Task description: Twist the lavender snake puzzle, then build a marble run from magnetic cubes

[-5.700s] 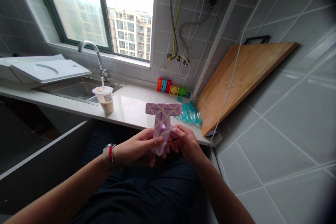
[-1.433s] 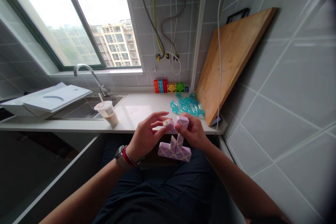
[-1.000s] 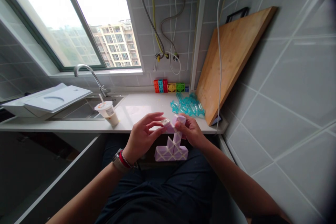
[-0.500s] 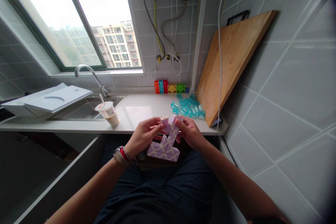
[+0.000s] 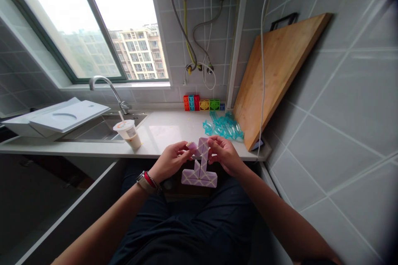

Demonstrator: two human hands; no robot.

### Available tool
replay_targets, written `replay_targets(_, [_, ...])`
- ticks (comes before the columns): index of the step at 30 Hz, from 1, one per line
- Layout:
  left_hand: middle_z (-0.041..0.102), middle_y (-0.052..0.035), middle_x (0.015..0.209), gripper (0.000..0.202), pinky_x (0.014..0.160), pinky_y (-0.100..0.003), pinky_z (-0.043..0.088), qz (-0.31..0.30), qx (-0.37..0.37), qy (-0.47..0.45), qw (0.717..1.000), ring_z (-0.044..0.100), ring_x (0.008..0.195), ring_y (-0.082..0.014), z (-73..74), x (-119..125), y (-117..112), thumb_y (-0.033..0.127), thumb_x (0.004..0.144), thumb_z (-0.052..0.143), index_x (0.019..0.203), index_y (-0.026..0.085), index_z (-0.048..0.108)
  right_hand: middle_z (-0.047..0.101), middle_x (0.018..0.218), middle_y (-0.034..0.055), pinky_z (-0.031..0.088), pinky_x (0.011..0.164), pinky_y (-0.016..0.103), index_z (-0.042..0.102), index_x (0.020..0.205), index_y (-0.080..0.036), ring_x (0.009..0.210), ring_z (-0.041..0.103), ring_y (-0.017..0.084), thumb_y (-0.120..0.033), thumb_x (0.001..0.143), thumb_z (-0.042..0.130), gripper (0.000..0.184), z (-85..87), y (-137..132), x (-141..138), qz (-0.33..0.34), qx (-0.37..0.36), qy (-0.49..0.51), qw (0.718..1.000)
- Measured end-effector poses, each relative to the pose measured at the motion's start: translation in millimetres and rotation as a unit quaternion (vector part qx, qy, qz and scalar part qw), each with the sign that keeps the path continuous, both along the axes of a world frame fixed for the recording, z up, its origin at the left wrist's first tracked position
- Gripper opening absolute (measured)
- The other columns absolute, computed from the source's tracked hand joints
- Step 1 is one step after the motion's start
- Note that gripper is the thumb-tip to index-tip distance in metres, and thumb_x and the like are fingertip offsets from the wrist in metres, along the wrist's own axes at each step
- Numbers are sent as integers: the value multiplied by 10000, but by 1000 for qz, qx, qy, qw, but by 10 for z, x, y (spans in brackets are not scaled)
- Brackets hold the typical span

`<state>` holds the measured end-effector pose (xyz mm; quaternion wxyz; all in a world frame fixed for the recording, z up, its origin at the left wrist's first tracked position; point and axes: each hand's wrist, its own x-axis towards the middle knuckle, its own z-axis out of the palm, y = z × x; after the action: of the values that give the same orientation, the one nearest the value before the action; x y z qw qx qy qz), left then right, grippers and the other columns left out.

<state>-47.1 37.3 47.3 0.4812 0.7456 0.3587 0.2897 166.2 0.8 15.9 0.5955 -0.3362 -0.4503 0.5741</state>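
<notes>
Toy of lilac segments with pale edges, held up between both hands, just in front of the worktop; wide bar lowest, stem upright. The left hand is clamped on the short upper branch, the right hand pinches the stem's top. Behind: teal plastic pieces beside a leaning wooden board, a row of coloured blocks, and a lidded cup near the sink.

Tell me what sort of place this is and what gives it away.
Most likely a kitchen: a sink with a curved metal faucet is set into a white countertop, and a large wooden board leans beside the tiled wall.
</notes>
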Motion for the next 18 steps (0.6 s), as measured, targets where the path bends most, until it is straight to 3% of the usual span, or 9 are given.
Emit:
replay_targets(3, [680,-38,859,395,639,-269,594,10,-6,-10,1000,715,769,-192,-59,-5,31,565,921,627,984,176,660,623,755,-24,581,542,259,641,969,-198,594,597,113,-553,774,812,440,5,15,9,-7,-12,1,1000])
replay_targets(6, [669,-40,867,435,610,-276,614,57,0,-44,997,704,742,-181,-70,-25,125,601,911,617,988,176,657,661,1036,40,608,711,302,667,1024,-212,826,664,157,-550,794,793,428,-21,43,19,-30,-10,11,999])
replay_targets(9, [678,-51,923,477,567,-271,612,116,38,-76,990,700,691,-164,-10,-86,293,634,868,654,992,174,662,639,1208,79,588,820,337,674,1120,-229,1050,652,221,-563,844,732,438,-113,80,9,-36,-10,-47,998])
replay_targets(12, [681,-49,924,498,506,-247,584,165,85,-84,979,691,650,-154,54,-181,516,651,855,660,1030,184,666,640,1221,100,571,891,396,639,1231,-235,1146,628,267,-571,867,691,498,-289,122,-45,-15,-3,-148,989])
replay_targets(14, [686,-48,909,479,501,-237,572,185,115,-85,972,703,686,-169,56,-245,708,641,870,649,1043,195,675,594,1310,112,552,945,423,616,1276,-244,1214,599,285,-562,863,690,527,-443,155,-92,-46,13,-212,976])
replay_targets(18, [700,-51,882,453,566,-250,576,216,130,-117,961,715,755,-188,-74,-350,1291,623,872,655,1029,198,681,504,1421,114,561,942,426,618,1272,-266,1282,561,303,-529,871,673,482,-773,255,-140,-92,20,-289,953])
